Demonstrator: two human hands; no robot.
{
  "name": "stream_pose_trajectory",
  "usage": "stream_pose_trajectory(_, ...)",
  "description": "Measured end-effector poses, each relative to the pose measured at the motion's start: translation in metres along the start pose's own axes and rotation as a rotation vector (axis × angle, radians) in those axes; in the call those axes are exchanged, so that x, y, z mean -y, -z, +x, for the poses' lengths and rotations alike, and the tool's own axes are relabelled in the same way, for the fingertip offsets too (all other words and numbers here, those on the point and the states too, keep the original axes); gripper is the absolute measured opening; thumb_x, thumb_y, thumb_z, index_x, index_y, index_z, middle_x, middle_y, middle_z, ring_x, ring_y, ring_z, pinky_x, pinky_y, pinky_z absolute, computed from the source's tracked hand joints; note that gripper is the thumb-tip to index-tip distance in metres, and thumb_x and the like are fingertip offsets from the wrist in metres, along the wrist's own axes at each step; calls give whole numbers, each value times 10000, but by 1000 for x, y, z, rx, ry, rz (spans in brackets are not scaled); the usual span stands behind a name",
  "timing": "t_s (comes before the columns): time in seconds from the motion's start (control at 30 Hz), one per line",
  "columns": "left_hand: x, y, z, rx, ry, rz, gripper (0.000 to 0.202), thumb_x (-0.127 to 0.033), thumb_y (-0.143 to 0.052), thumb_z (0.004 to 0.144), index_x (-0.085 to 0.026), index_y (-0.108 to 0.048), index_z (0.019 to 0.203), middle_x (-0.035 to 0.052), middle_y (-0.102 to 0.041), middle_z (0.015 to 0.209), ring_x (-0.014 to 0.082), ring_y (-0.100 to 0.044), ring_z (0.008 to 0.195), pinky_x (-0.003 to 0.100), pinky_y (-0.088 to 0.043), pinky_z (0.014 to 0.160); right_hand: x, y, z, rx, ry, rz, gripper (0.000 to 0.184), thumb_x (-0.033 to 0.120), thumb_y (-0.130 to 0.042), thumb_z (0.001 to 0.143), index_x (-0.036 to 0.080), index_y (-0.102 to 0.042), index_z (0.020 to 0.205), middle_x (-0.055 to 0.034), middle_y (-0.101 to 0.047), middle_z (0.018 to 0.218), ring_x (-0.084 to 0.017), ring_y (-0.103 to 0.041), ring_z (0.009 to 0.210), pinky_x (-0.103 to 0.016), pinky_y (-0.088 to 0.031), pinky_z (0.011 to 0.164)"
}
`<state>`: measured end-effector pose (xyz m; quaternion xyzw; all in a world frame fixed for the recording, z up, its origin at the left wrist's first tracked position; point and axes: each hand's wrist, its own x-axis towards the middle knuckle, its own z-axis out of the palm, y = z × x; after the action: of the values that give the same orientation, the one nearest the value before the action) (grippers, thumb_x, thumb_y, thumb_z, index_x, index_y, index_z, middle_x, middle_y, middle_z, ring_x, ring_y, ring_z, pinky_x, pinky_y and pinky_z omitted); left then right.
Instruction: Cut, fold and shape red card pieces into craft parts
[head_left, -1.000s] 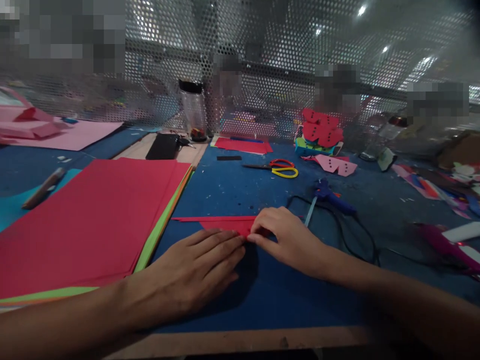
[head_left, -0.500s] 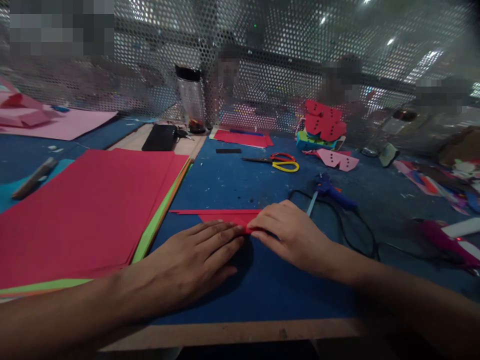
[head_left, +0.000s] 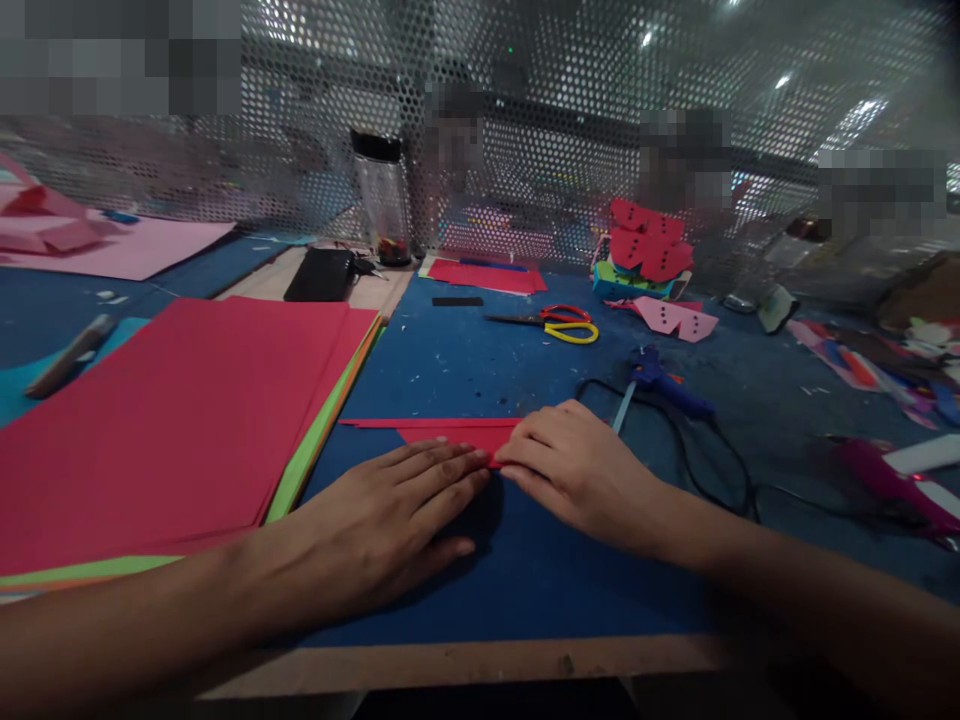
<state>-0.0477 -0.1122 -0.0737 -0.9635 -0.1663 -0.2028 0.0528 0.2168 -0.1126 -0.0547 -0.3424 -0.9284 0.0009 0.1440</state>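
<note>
A folded piece of red paper (head_left: pixel 487 440) lies flat on the blue table top, partly hidden under my fingers. Its far side shows a long narrow red band (head_left: pixel 439 423). My left hand (head_left: pixel 397 510) rests on the paper's near edge, fingers stretched out and palm down. At the right part of the same edge, my right hand (head_left: pixel 577 470) has its fingers curled together, thumb and fingertips pinching the paper. The two sets of fingertips nearly meet.
To the left lies a stack of red sheets (head_left: pixel 195 400) with green and orange ones below. Beyond my hands are scissors (head_left: pixel 559 324), a blue glue gun (head_left: pixel 667 385) with its cord, and red paper cut-outs (head_left: pixel 649 245). A magenta glue gun (head_left: pixel 889 480) lies at right.
Both hands stay almost where they were on the red paper. The left thumb has spread slightly, and the right fingertips have shifted a very little.
</note>
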Motion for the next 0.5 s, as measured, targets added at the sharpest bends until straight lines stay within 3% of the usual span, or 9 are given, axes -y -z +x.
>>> stream_pose_trajectory(0.5, 0, 0, 2, 10, -12, 38, 433, -330, -500, 1040, -54, -568, 1366, 181, -674, 1362, 305, -669, 1224, 467, -565, 1031, -1, -2, 1, 24, -8, -3, 244, 304, -477, 1067, 185, -687, 1104, -85, -675, 1071, -219, -588, 985, -373, -385, 870)
